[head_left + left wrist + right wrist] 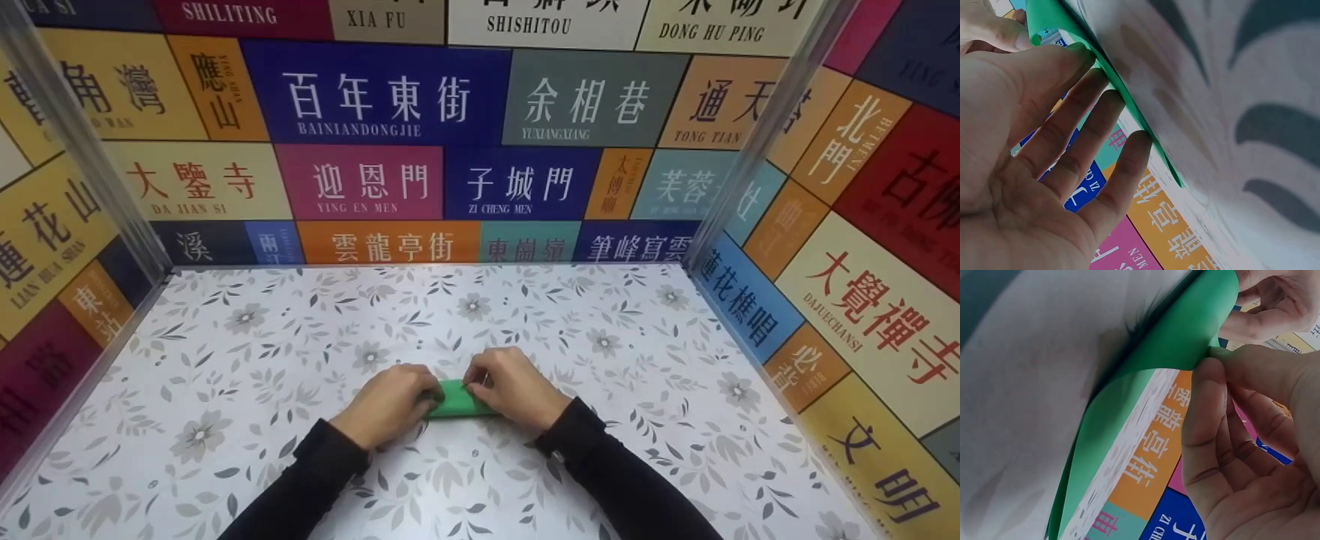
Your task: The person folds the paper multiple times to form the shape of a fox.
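Observation:
A strip of green paper (459,397), partly folded over, lies on the patterned tabletop between the two hands. The left hand (394,401) is at its left end; in the left wrist view its fingertips (1141,140) rest along the edge of the green paper (1120,93), without curling round it. At the other end, the right hand (514,386) pinches the paper's edge between thumb and index finger. A raised, curved flap of the green paper (1185,332) shows in the right wrist view. The hands cover both ends of the strip in the head view.
The white tabletop (300,465) carries a grey leaf and flower print. Upright panels with colourful place-name signs, such as a blue sign (375,94), border the table at the back, left and right.

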Tool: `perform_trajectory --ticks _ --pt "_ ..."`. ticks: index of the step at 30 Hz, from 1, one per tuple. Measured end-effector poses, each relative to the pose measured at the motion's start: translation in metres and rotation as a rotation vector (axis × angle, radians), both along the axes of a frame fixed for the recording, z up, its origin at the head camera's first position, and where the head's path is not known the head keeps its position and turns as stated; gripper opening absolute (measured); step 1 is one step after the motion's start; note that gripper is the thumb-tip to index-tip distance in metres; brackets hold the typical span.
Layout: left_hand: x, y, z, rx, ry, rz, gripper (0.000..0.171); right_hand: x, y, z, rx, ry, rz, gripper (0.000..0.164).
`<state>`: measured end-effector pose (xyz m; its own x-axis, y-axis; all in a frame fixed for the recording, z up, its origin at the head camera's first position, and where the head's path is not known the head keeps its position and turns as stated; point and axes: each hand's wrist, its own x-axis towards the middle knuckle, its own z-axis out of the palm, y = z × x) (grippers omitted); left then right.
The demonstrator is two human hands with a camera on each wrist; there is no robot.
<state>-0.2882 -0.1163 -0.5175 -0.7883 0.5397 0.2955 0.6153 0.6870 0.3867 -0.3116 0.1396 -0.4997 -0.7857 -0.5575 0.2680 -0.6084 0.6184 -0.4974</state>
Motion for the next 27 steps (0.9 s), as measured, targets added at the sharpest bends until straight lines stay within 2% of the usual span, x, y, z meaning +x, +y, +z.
perform_trajectory --ticks 11,27 --pt "-0.001 0.0 -0.001 -0.007 0.053 -0.001 0.015 -0.014 -0.005 -0.007 0.017 0.007 0.0 0.006" --pt "-0.001 -0.001 -0.001 0.007 0.056 -0.005 0.02 -0.024 -0.01 -0.011 0.05 -0.004 -0.002 0.005"
